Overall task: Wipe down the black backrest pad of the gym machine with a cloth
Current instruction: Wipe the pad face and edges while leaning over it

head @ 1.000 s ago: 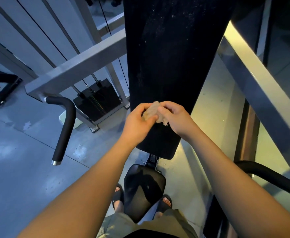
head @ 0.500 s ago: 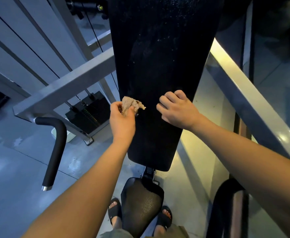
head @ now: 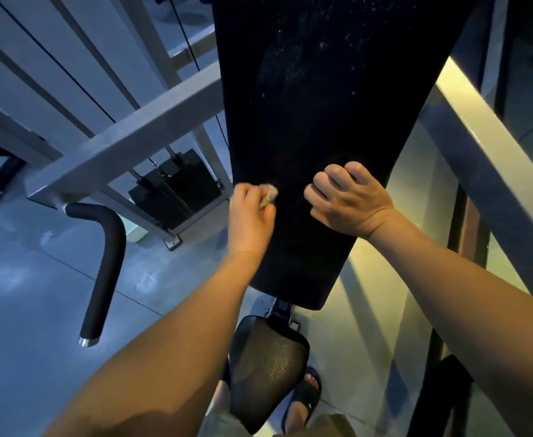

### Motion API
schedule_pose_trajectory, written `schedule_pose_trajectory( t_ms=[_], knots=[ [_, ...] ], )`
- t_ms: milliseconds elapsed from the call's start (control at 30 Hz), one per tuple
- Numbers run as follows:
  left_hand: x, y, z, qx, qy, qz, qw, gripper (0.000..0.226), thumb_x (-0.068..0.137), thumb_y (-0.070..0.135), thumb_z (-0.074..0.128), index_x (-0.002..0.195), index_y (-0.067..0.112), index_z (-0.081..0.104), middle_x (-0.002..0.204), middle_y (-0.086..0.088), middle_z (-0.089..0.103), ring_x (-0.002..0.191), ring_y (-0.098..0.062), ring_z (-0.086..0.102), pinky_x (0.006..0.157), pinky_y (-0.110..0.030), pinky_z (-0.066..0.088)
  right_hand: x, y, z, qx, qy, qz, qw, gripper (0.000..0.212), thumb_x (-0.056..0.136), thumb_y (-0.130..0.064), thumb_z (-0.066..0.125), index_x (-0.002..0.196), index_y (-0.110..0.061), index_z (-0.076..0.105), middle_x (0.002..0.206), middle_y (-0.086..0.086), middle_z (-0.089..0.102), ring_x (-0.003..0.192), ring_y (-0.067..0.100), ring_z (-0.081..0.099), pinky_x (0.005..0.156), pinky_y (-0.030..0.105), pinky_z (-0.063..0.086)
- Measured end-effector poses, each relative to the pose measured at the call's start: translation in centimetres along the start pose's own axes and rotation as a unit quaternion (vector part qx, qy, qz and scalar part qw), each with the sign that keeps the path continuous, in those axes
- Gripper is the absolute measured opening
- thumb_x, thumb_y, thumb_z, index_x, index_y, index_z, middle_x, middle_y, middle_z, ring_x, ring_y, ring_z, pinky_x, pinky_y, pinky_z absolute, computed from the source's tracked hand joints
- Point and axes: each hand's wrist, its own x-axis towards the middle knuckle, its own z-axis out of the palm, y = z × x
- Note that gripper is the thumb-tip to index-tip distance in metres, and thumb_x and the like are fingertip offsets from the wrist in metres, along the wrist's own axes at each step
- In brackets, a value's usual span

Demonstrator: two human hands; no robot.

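The long black backrest pad (head: 315, 105) runs down the middle of the head view, dusted with pale specks on its upper half. My left hand (head: 250, 217) is at the pad's left edge, shut on a small crumpled beige cloth (head: 269, 193) that pokes out past the fingers against the pad. My right hand (head: 348, 200) rests on the pad's lower right part with its fingers curled in, holding nothing.
A black seat pad (head: 268, 370) sits below the backrest, with sandalled feet on either side. A curved black-padded handle (head: 105, 266) hangs at the left under a grey frame beam (head: 126, 146). A weight stack (head: 176, 190) stands behind. Another grey beam (head: 492, 152) slants at the right.
The cloth passed from both hands into my left hand alone. My right hand let go and settled on the pad. My left hand brought the cloth down onto the pad's left edge.
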Motion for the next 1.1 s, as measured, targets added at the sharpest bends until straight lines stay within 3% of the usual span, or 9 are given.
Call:
schedule_pose_trajectory(
  t_ms=[67, 233, 367, 500, 633, 700, 867, 933, 1100],
  knots=[
    [-1.4, -0.3, -0.2, -0.006, -0.027, -0.038, 0.999, 0.004, 0.093, 0.008, 0.059, 0.096, 0.007, 0.061, 0.105, 0.001, 0.047, 0.092, -0.012, 0.050, 0.088, -0.040, 0.050, 0.0, 0.0, -0.1, -0.002, 0.001, 0.005, 1.000, 0.020, 0.099, -0.031, 0.050, 0.098, -0.014, 0.060, 0.096, 0.007, 0.061, 0.092, 0.027, 0.060, 0.081, 0.038, 0.041],
    [3.6, 3.8, -3.2, -0.066, 0.144, 0.064, 0.985, 0.024, 0.087, -0.001, 0.053, 0.107, 0.009, 0.063, 0.111, 0.001, 0.048, 0.103, -0.011, 0.051, 0.091, -0.017, 0.045, 0.1, -0.1, 0.0, -0.008, 0.018, 0.013, 1.000, 0.017, 0.096, -0.030, 0.053, 0.096, -0.015, 0.062, 0.094, 0.006, 0.062, 0.089, 0.027, 0.062, 0.080, 0.038, 0.039],
    [2.8, 2.7, -0.6, -0.016, 0.123, 0.083, 0.989, 0.016, 0.084, -0.003, 0.055, 0.093, 0.010, 0.057, 0.112, -0.007, 0.050, 0.106, -0.028, 0.051, 0.088, -0.033, 0.047, -0.1, -0.3, 0.2, -0.013, 0.008, 0.011, 1.000, 0.019, 0.097, -0.032, 0.051, 0.097, -0.015, 0.060, 0.095, 0.006, 0.061, 0.091, 0.027, 0.060, 0.081, 0.039, 0.039],
    [0.7, 1.2, 0.4, -0.037, 0.078, 0.034, 0.996, 0.018, 0.087, -0.004, 0.056, 0.089, 0.014, 0.056, 0.108, 0.001, 0.046, 0.104, -0.023, 0.054, 0.092, -0.038, 0.052, -0.1, -0.3, 0.1, -0.016, -0.001, 0.007, 1.000, 0.022, 0.099, -0.033, 0.048, 0.099, -0.014, 0.059, 0.097, 0.006, 0.059, 0.094, 0.027, 0.059, 0.083, 0.039, 0.039],
    [4.5, 3.2, -3.0, -0.086, 0.140, 0.053, 0.985, 0.015, 0.089, -0.005, 0.051, 0.095, 0.004, 0.060, 0.110, -0.008, 0.050, 0.100, -0.013, 0.057, 0.091, -0.013, 0.047, 0.0, -0.3, 0.4, -0.013, 0.024, 0.019, 0.999, 0.018, 0.096, -0.030, 0.052, 0.097, -0.014, 0.060, 0.095, 0.007, 0.060, 0.091, 0.027, 0.059, 0.081, 0.038, 0.039],
    [5.9, 3.7, -3.6, -0.071, 0.161, 0.083, 0.981, 0.014, 0.087, -0.004, 0.051, 0.095, 0.005, 0.058, 0.109, -0.005, 0.048, 0.101, -0.015, 0.056, 0.089, -0.013, 0.044, -0.1, -0.3, 0.3, -0.014, 0.018, 0.017, 1.000, 0.020, 0.097, -0.032, 0.051, 0.099, -0.014, 0.060, 0.097, 0.007, 0.061, 0.092, 0.028, 0.059, 0.081, 0.038, 0.039],
    [1.0, -0.1, 0.7, -0.016, 0.044, 0.004, 0.999, 0.017, 0.086, -0.004, 0.052, 0.087, 0.012, 0.055, 0.107, 0.003, 0.042, 0.105, -0.023, 0.050, 0.092, -0.036, 0.050, 0.0, -0.2, 0.3, -0.022, 0.000, 0.007, 1.000, 0.022, 0.097, -0.034, 0.050, 0.101, -0.014, 0.059, 0.098, 0.006, 0.060, 0.094, 0.027, 0.059, 0.083, 0.038, 0.038],
    [-1.0, -0.8, 1.2, -0.035, 0.017, -0.027, 0.999, 0.018, 0.089, -0.004, 0.051, 0.087, 0.012, 0.057, 0.107, 0.003, 0.043, 0.102, -0.017, 0.055, 0.092, -0.037, 0.052, -0.1, -0.3, 0.2, -0.026, -0.009, 0.002, 1.000, 0.023, 0.098, -0.035, 0.050, 0.102, -0.014, 0.059, 0.099, 0.006, 0.060, 0.095, 0.027, 0.058, 0.084, 0.037, 0.038],
    [4.7, 4.0, -4.3, -0.081, 0.180, 0.048, 0.979, 0.012, 0.086, -0.003, 0.053, 0.092, 0.005, 0.059, 0.104, -0.003, 0.046, 0.089, -0.006, 0.046, 0.081, -0.009, 0.040, 0.0, -0.3, 0.1, -0.019, 0.005, 0.011, 1.000, 0.022, 0.097, -0.033, 0.051, 0.101, -0.014, 0.060, 0.098, 0.007, 0.061, 0.094, 0.027, 0.058, 0.083, 0.038, 0.038]
  ],
)
